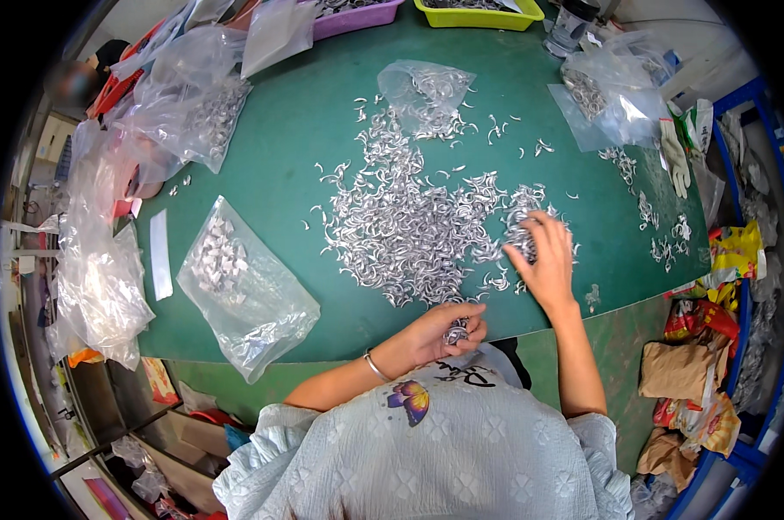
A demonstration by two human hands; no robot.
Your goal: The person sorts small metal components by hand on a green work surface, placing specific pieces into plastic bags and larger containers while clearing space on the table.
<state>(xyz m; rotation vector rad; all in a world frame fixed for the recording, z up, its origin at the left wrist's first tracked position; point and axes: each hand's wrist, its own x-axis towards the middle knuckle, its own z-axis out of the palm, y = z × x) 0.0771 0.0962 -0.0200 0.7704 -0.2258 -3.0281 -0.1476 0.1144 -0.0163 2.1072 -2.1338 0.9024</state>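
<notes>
A large heap of small curved silvery metal pieces (400, 230) is spread over the green table (288, 165). At the table's near edge, my left hand (444, 334) is cupped palm up, its fingers curled around a small clump of the metal pieces (455, 331). My right hand (543, 260) reaches to a smaller pile of the same pieces (523, 201) at the heap's right side. Its fingers are apart and bent down onto that pile. Whether any piece sits under those fingertips is hidden.
Left of the heap lies a clear bag (275, 316) with pale pieces, beside a white strip (160, 256). Another clear bag (396, 84) spills pieces at the back. Purple (353, 19) and yellow (483, 17) trays stand far off. Bags (613, 104) and a glove (673, 156) lie right.
</notes>
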